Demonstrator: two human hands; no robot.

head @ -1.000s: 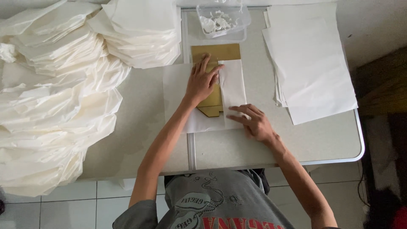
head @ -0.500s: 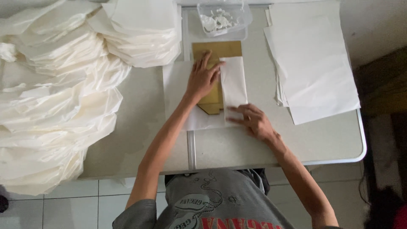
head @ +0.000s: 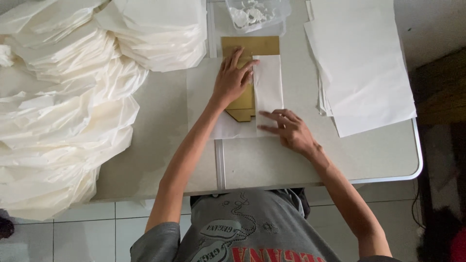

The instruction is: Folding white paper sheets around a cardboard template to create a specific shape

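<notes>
A brown cardboard template (head: 250, 46) lies on a white paper sheet (head: 201, 92) in the middle of the table. The sheet's right side is folded over the template as a narrow flap (head: 268, 82). My left hand (head: 233, 77) presses flat on the template, fingers spread, its fingertips at the flap's edge. My right hand (head: 287, 130) rests with fingers extended on the lower end of the folded flap, near the sheet's bottom edge. Neither hand grips anything.
A stack of flat white sheets (head: 361, 63) lies at the right. Piles of finished white paper bags (head: 63, 111) fill the left side and more (head: 162, 34) sit at the back. A clear plastic tub (head: 255, 12) stands behind the template. The grey table's front edge (head: 291, 183) is near my body.
The view has shifted slightly. My right hand slid a little along the bottom of the folded flap; my left hand stays pressed on the template.
</notes>
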